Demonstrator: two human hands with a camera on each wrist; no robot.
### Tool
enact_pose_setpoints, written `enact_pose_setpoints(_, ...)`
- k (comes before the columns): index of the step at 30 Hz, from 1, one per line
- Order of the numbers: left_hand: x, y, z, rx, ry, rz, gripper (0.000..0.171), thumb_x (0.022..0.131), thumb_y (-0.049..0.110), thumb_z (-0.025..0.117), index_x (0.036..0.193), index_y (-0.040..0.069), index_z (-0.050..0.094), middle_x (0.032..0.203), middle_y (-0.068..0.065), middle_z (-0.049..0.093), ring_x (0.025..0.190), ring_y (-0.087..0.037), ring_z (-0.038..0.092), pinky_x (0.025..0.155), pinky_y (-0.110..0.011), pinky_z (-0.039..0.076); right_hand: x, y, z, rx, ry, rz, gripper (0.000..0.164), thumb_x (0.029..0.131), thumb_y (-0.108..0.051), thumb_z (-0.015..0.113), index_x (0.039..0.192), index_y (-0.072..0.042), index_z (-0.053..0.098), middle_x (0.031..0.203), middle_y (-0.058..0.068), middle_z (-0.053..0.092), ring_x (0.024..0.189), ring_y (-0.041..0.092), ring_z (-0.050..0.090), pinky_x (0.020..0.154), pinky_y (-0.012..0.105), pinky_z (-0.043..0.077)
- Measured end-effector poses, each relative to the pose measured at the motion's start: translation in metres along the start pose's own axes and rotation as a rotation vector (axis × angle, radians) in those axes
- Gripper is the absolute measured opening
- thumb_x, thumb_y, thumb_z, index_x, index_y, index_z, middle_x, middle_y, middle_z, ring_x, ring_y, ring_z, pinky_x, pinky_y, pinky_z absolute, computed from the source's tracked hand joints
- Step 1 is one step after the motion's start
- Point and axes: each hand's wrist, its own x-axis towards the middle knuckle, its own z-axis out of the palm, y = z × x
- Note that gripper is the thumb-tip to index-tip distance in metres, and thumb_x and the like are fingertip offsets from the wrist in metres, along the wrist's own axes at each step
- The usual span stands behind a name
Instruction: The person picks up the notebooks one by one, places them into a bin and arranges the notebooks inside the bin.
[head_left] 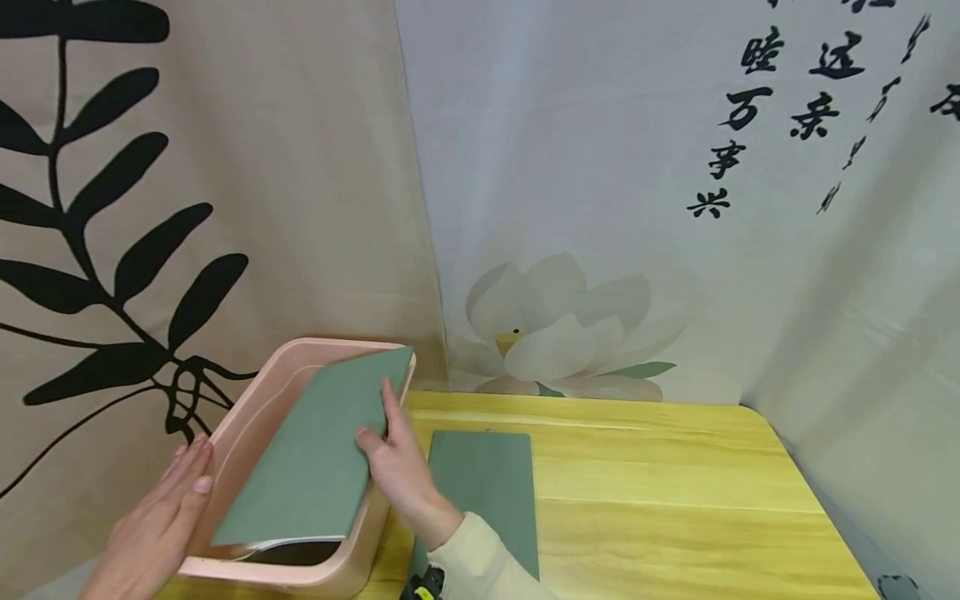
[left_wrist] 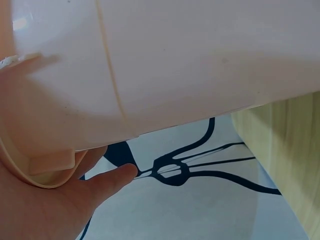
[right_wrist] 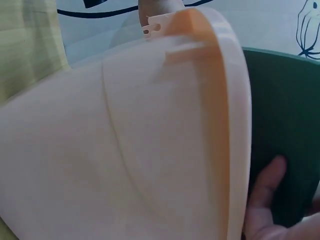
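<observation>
My right hand (head_left: 408, 462) grips a green-covered notebook (head_left: 315, 450) by its right edge, with the thumb on top of the cover. The notebook lies tilted across the opening of a pink plastic bin (head_left: 363, 554), and white pages show at its near edge. In the right wrist view the notebook's green cover (right_wrist: 280, 115) is beyond the bin's rim (right_wrist: 237, 115), beside my fingers. My left hand (head_left: 161, 517) rests against the bin's left rim, its fingers fairly straight. The left wrist view shows it by the bin's outer wall (left_wrist: 200, 65). Something dark shows inside the bin, mostly hidden.
A second green notebook (head_left: 480, 475) lies flat on the yellow wood-grain table (head_left: 660, 500), right of the bin and partly behind my right forearm. Printed cloth (head_left: 315, 167) hangs behind the table and at its sides, close to the bin.
</observation>
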Motion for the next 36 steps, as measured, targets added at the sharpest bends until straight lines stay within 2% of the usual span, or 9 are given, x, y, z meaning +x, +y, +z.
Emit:
enact_pose_setpoints(8, 0.001, 0.001, 0.0, 0.014, 0.004, -0.009, 0.057, 0.115, 0.027, 0.028, 0.161, -0.006, 0.018, 0.17, -0.023, 0.006, 0.157, -0.043, -0.002, 0.122, -0.054, -0.014, 0.002, -0.002, 0.007, -0.034, -0.073, 0.033, 0.073, 0.101, -0.013, 0.05, 0.167, -0.016, 0.018, 0.172, 0.006, 0.017, 0.155, 0.029, 0.022, 0.125, 0.05, 0.025)
enact_pose_setpoints(13, 0.001, 0.003, 0.0, 0.016, 0.007, -0.007, 0.057, 0.115, 0.026, 0.028, 0.161, -0.006, 0.018, 0.171, -0.02, 0.004, 0.157, -0.044, -0.001, 0.118, -0.07, -0.005, 0.005, -0.005, 0.01, -0.029, -0.072, 0.051, 0.073, 0.101, -0.011, 0.051, 0.167, -0.017, 0.021, 0.171, 0.004, 0.02, 0.154, 0.026, 0.025, 0.123, 0.049, 0.028)
enact_pose_setpoints(14, 0.001, 0.004, -0.001, 0.019, 0.007, -0.007, 0.057, 0.115, 0.026, 0.027, 0.161, -0.006, 0.018, 0.171, -0.019, 0.004, 0.157, -0.043, -0.002, 0.117, -0.074, -0.001, 0.006, -0.005, 0.011, -0.025, -0.072, 0.059, 0.073, 0.1, -0.011, 0.051, 0.167, -0.018, 0.021, 0.171, 0.003, 0.02, 0.152, 0.025, 0.029, 0.12, 0.048, 0.034)
enact_pose_setpoints(16, 0.0, 0.005, -0.001, 0.024, 0.017, 0.0, 0.057, 0.115, 0.026, 0.028, 0.161, -0.006, 0.018, 0.171, -0.018, 0.004, 0.157, -0.04, -0.002, 0.118, -0.072, -0.003, 0.007, -0.005, 0.012, -0.022, -0.081, 0.062, 0.073, 0.1, -0.01, 0.051, 0.167, -0.018, 0.021, 0.17, 0.004, 0.022, 0.146, 0.026, 0.039, 0.112, 0.047, 0.045)
enact_pose_setpoints(22, -0.003, 0.008, 0.002, 0.019, 0.069, 0.041, 0.054, 0.114, 0.021, 0.03, 0.16, -0.007, 0.024, 0.171, -0.02, 0.01, 0.159, -0.03, -0.002, 0.123, -0.037, -0.013, 0.011, -0.008, 0.016, -0.123, -0.143, 0.057, 0.074, 0.099, -0.009, 0.051, 0.167, -0.018, 0.021, 0.168, 0.001, 0.026, 0.136, 0.015, 0.044, 0.099, 0.032, 0.049)
enact_pose_setpoints(27, -0.004, 0.01, 0.003, 0.028, 0.094, 0.051, 0.054, 0.114, 0.021, 0.032, 0.159, -0.009, 0.025, 0.169, -0.022, 0.014, 0.159, -0.026, -0.001, 0.121, -0.025, -0.013, 0.015, -0.007, 0.021, -0.149, -0.205, 0.046, 0.075, 0.099, -0.006, 0.051, 0.167, -0.013, 0.018, 0.165, 0.004, 0.032, 0.117, 0.017, 0.056, 0.068, 0.024, 0.054)
enact_pose_setpoints(30, -0.004, 0.011, 0.002, 0.032, 0.085, 0.039, 0.055, 0.114, 0.022, 0.032, 0.158, -0.009, 0.025, 0.169, -0.023, 0.014, 0.159, -0.03, 0.0, 0.121, -0.025, -0.013, 0.018, -0.006, 0.025, -0.204, -0.184, 0.023, 0.072, 0.099, -0.006, 0.055, 0.165, -0.011, 0.026, 0.162, 0.005, 0.039, 0.125, 0.016, 0.056, 0.087, 0.027, 0.055)
enact_pose_setpoints(33, -0.003, 0.013, 0.001, 0.03, 0.07, 0.023, 0.055, 0.114, 0.023, 0.031, 0.159, -0.009, 0.024, 0.169, -0.024, 0.014, 0.159, -0.034, 0.0, 0.123, -0.031, -0.013, 0.021, -0.005, 0.028, -0.281, -0.146, 0.003, 0.067, 0.098, -0.008, 0.059, 0.161, -0.011, 0.035, 0.158, 0.006, 0.046, 0.135, 0.017, 0.051, 0.109, 0.031, 0.046)
enact_pose_setpoints(36, -0.002, 0.013, -0.001, 0.03, 0.056, 0.008, 0.056, 0.115, 0.025, 0.031, 0.159, -0.01, 0.023, 0.169, -0.025, 0.013, 0.158, -0.037, 0.001, 0.124, -0.036, -0.013, 0.023, -0.005, 0.03, -0.326, -0.141, -0.011, 0.065, 0.099, -0.008, 0.059, 0.16, -0.009, 0.036, 0.156, 0.009, 0.048, 0.137, 0.019, 0.05, 0.114, 0.035, 0.043)
